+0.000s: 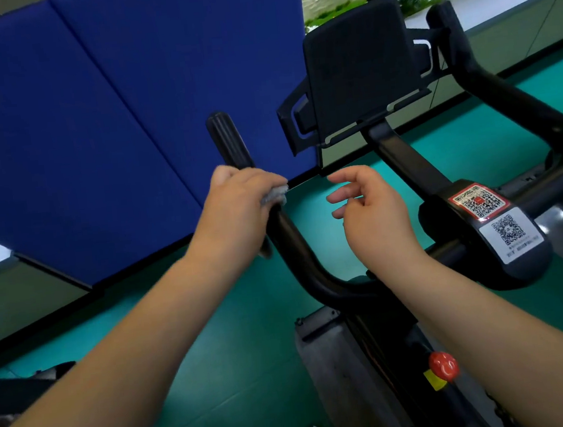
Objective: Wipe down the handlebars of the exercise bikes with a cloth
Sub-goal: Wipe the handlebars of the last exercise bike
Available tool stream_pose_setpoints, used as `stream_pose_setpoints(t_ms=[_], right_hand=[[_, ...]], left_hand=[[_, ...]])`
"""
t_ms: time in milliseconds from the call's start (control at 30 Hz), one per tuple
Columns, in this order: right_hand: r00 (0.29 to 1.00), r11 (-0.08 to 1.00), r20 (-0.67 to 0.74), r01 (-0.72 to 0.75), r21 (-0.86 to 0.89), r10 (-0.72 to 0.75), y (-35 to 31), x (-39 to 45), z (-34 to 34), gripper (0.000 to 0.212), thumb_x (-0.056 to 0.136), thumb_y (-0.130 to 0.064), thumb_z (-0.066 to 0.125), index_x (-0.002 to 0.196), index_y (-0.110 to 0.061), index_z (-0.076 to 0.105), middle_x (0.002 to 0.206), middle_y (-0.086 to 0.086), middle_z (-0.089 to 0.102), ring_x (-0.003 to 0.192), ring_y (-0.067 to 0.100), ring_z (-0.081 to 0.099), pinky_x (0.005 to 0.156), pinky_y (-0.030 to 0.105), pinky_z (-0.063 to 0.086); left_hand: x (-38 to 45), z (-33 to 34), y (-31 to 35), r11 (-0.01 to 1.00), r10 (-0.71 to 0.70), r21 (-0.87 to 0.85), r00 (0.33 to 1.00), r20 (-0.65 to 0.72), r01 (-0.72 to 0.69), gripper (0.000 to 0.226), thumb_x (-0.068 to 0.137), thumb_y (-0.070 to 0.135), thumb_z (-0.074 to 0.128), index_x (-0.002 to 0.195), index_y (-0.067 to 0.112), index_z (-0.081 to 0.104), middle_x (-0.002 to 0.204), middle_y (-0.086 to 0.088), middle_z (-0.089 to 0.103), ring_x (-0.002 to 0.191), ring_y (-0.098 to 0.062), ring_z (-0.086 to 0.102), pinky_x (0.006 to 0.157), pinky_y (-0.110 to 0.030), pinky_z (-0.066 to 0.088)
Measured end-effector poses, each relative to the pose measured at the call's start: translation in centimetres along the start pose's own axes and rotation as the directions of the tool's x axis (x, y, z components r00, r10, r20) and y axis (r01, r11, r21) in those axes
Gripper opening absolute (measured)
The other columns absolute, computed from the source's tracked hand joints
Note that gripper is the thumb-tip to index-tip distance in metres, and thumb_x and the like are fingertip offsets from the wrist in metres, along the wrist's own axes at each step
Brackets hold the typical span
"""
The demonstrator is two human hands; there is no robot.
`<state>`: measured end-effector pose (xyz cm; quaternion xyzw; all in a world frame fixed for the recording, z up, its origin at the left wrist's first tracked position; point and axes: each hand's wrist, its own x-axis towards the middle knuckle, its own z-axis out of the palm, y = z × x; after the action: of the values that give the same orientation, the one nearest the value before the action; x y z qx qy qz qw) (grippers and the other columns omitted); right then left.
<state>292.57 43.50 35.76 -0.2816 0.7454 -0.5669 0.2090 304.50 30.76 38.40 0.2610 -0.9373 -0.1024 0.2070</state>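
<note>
Teal gym floor (244, 337) and a blue divider panel (93, 128) frame the exercise bike. The left hand (238, 207) clenches a grey cloth (273, 195) around the left handlebar (290, 243), apparently mid-wipe. Beside the bar, the right hand (372, 211) hovers loose and empty. The next stroke probably needs sliding toward the grip end (228, 139).

Cloth (274, 195) mostly hidden under left hand (238, 210) (only an edge shows), right handlebar (508, 88) cropped

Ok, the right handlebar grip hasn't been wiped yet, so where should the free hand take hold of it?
Judging by its pose, grasp the right handlebar grip on its upright end section, coming from the near side with the right hand wrapping around the round bar. The tablet holder crowds its inner side.
</note>
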Motion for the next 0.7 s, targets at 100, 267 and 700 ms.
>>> stream_pose_setpoints(t_ms=[100, 267, 700], right_hand=[[1.000, 1.000, -0.006, 0.004, -0.012, -0.004, 0.0, 0.0, 0.0, 0.048, 0.084, 0.008, 0.033, 0.108, -0.025, 0.058, 0.091, -0.010, 0.062, 0.084, 0.019, 0.063, 0.058, 0.024, 0.043], [1.000, 0.999, -0.007, 0.008, -0.036, -0.008, 0.0, 0.0, 0.0, 0.047, 0.085, 0.008, 0.033, 0.107, -0.026, 0.057, 0.091, -0.010, 0.061, 0.085, 0.017, 0.062, 0.063, 0.025, 0.044], [0.952, 0.925, -0.018, 0.291, -0.243, -0.304, -1.0, -3.1, 1.0, 0.030, 0.091, -0.001, 0.048, 0.104, -0.025, 0.060, 0.096, -0.010, 0.061, 0.087, 0.007, 0.059, 0.072, 0.019, 0.047]], left_hand=[[-2.4, 0.6, 1.5, 0.998, 0.023, -0.059, 1.000, -0.018, -0.024, 0.020, 0.088, 0.012, 0.063, 0.105, 0.020, 0.071, 0.102, 0.011, 0.068, 0.095, -0.023, 0.046, 0.081, -0.010, 0.027], [-5.6, 1.1, 3.7, 0.984, 0.075, -0.160, 0.997, -0.036, -0.080, 0.022, 0.084, 0.014, 0.058, 0.100, 0.017, 0.072, 0.101, 0.009, 0.069, 0.090, -0.019, 0.045, 0.083, -0.009, 0.030], [-8.9, -1.5, -0.5, 0.923, -0.228, -0.336, 0.970, -0.087, 0.187, 0.019, 0.095, 0.020, 0.053, 0.108, 0.031, 0.062, 0.097, 0.023, 0.056, 0.100, -0.005, 0.046, 0.085, -0.014, 0.035]])
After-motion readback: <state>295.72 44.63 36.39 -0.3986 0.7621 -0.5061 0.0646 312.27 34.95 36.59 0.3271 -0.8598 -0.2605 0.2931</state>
